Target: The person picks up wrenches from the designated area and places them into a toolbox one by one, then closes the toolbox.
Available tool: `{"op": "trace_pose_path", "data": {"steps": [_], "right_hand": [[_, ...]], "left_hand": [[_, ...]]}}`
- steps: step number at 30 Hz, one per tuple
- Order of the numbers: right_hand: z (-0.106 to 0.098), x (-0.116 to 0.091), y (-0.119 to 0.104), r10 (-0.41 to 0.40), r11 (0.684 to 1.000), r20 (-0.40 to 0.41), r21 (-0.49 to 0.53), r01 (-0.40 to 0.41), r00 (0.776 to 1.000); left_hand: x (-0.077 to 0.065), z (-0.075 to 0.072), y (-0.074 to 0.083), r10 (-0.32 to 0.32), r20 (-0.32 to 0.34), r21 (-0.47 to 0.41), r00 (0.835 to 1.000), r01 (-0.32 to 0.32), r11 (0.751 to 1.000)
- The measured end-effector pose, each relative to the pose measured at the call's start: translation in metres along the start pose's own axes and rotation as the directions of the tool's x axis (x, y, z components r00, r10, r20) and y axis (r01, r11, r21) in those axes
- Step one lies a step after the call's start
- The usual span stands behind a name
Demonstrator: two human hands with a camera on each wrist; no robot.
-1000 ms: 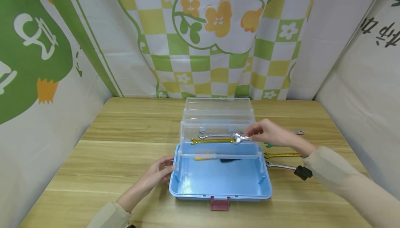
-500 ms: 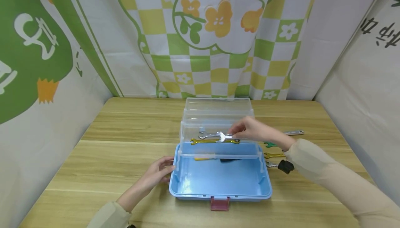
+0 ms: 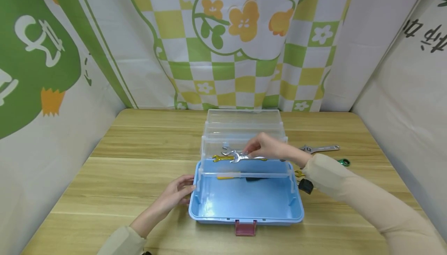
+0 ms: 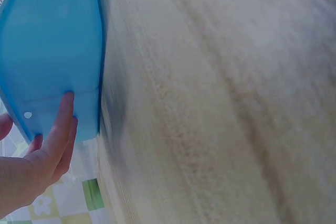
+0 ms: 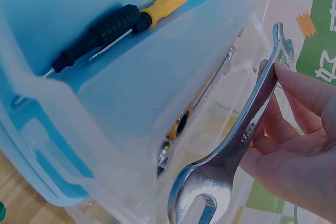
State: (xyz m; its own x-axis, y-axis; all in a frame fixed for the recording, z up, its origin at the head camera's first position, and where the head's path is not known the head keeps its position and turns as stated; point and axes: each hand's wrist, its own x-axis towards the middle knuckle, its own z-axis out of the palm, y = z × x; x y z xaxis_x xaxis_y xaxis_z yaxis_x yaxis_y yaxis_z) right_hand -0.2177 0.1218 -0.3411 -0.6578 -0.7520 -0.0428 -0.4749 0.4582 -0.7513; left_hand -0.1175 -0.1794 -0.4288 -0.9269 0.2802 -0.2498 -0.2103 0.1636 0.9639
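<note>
My left hand [image 3: 179,193] rests against the left side of the blue toolbox [image 3: 213,221]. In the left wrist view its fingers [image 4: 62,124] lie straight along the outer wall, thumb near the rim. My right hand [image 3: 265,146] pinches a silver wrench [image 5: 247,129], marked 13 mm, above the clear tray [image 3: 272,175]. Its open jaw points left in the head view. Behind and below it, a gold wrench [image 3: 221,158] and another silver wrench [image 3: 226,151] lie in the tray, partly hidden. A black-handled screwdriver [image 5: 113,27] and a yellow-handled screwdriver [image 5: 167,8] lie in the box bottom.
Right of the box lie an adjustable wrench [image 3: 324,148], a green-ended wrench [image 3: 343,162] and a gold wrench [image 3: 299,173], partly covered by my right sleeve [image 3: 335,177]. The raised clear lid [image 3: 244,117] stands at the back. A pink latch [image 3: 245,228] hangs in front.
My right hand has moved left along the tray with the silver wrench, now in front of the gold one. More of the adjustable wrench shows. My left hand has stayed put.
</note>
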Motion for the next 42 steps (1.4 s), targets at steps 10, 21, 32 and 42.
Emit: {"op": "trace_pose_path", "data": {"steps": [10, 21, 32, 42], "right_hand": [[0.01, 0.007, 0.004, 0.033, 0.999, 0.028, 0.009, -0.033, 0.999], [0.02, 0.012, 0.009, 0.084, 0.997, 0.032, -0.003, -0.083, 0.996], [0.023, 0.014, 0.009, 0.051, 0.997, 0.008, -0.064, -0.051, 0.999], [0.028, 0.016, 0.006, 0.059, 0.988, -0.034, -0.14, -0.063, 0.998]], "left_hand": [[0.001, 0.001, -0.001, 0.0, -0.01, -0.001, 1.0, 0.0, 1.0], [0.001, 0.002, -0.002, -0.004, -0.023, -0.003, 1.0, 0.003, 1.0], [0.001, 0.002, -0.001, -0.003, -0.016, -0.007, 1.0, 0.002, 1.0], [0.0, 0.003, 0.0, -0.005, -0.027, -0.005, 1.0, 0.005, 1.0]]}}
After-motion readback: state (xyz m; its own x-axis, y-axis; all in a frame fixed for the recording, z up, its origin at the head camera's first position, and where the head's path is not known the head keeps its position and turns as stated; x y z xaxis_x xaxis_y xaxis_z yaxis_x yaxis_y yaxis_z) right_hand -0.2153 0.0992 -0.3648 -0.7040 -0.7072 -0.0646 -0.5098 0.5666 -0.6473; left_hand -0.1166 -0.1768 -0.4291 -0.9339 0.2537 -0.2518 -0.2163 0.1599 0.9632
